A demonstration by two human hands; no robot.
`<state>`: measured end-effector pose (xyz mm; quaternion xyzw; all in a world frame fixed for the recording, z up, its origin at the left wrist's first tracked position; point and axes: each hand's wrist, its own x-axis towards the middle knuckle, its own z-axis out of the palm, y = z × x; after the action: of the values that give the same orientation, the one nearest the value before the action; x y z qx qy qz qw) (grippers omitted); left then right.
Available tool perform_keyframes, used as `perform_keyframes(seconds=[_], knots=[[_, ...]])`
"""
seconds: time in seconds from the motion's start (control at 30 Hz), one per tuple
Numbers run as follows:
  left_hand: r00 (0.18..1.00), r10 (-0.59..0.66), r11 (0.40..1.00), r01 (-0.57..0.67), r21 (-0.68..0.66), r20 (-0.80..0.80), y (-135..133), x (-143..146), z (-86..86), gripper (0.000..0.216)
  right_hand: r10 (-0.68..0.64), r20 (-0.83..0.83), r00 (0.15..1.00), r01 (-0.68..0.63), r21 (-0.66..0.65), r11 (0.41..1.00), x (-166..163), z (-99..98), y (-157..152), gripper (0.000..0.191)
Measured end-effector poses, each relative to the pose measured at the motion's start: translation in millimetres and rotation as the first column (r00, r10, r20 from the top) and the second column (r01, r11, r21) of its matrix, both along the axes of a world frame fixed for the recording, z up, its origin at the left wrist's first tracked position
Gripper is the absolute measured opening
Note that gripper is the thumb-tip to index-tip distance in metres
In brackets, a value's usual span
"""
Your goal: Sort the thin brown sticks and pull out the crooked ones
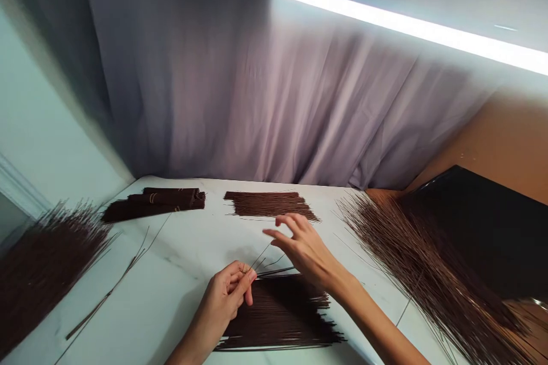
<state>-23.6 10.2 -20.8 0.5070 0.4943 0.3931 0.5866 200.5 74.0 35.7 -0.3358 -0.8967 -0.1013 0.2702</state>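
**Left hand pinching a thin strand over the dark stick layer**

Using the dark stick layer (278,316) as landmark, on the white bench (180,291) nearest me.

Left hand (231,288): above the layer's far left corner, thumb and finger pressed together on a thin strand (260,256). Strand slants up to the right, toward the other hand.

Right hand (297,242): above the layer's far edge, fingers spread and curled, a bit blurred. Its fingertips are close to the strand's upper end — can't tell from here if they touch. More loose strands lie along the layer's far edge, under the right hand.

Rest of what I see:
Straight beyond the layer: a flat brown stick row (268,204).
Beyond and left of it: stacked dark bundles (171,199) with pale ties.
Left of it: a slim loose bundle (113,291), then a big stick pile (45,279).
Right of it: a large loose sheaf (422,262), with a black panel (479,228) past that.
Well behind it — grey curtain (240,97).
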Motion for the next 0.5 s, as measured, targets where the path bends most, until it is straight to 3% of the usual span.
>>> perform_keyframes(seconds=[0.1,0.2,0.27,0.37,0.43,0.5], knots=[[0.999,0.01,1.0,-0.01,-0.002,0.035,-1,1,5.0,0.052,-0.145,-0.385,0.911,0.098,-0.141,0.985,0,9.2,-31,0.026],[0.995,0.028,1.0,-0.027,-0.011,0.095,-8,5,16.0,0.047,-0.377,-0.642,0.668,0.058,-0.461,0.886,-19,-7.4,-76,0.025],[0.985,0.057,0.998,-0.054,-0.026,0.16,-16,9,24.6,0.043,-0.431,-0.631,0.644,-0.107,-0.633,0.767,-39,-29.6,-103,0.026],[0.963,0.118,0.992,-0.1,-0.083,0.243,-29,16,36.7,0.041,-0.386,-0.609,0.692,-0.339,-0.747,0.571,-66,-56.1,-124,0.041],[0.956,0.139,0.987,-0.112,-0.118,0.258,-36,19,43.0,0.04,-0.411,-0.634,0.655,-0.41,-0.755,0.511,-75,-60.0,-128,0.042],[0.956,0.125,0.987,-0.094,-0.129,0.264,-40,19,47.9,0.038,-0.475,-0.655,0.588,-0.431,-0.751,0.501,-74,-54.5,-129,0.043]])
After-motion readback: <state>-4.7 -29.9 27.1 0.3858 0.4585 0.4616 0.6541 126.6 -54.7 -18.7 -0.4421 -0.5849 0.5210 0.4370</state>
